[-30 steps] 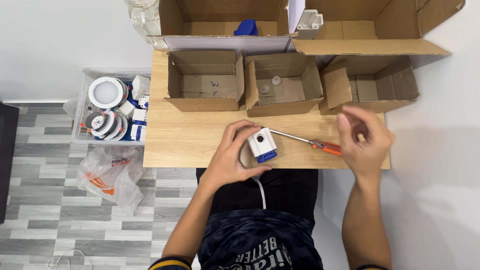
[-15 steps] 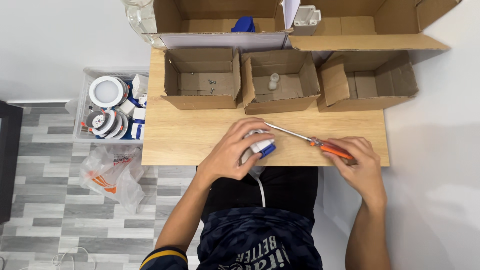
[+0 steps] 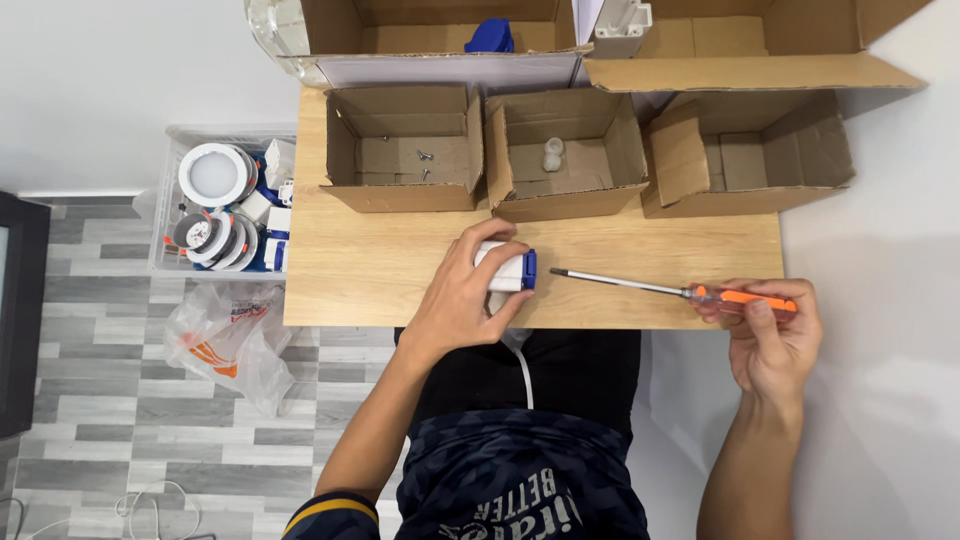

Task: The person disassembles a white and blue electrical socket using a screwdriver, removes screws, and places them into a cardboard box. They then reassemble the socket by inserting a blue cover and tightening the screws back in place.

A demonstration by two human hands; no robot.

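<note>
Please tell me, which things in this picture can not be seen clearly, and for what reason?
Head view only:
- White and blue device: mostly covered by the left hand.
- Screwdriver handle: partly wrapped by the right hand.
- Small parts in the left cardboard box: too small to identify.
- Blue object in the top box: cut by the frame edge.

Bare tabletop (image 3: 380, 270) before cardboard boxes (image 3: 405, 145)

A light wooden table (image 3: 380, 270) carries three small open brown cardboard boxes; the middle box (image 3: 565, 160) is the landmark; one box (image 3: 405, 150) stands left of it, another (image 3: 750, 160) right; a white-and-blue plastic device (image 3: 508, 270) lies just before it.
</note>
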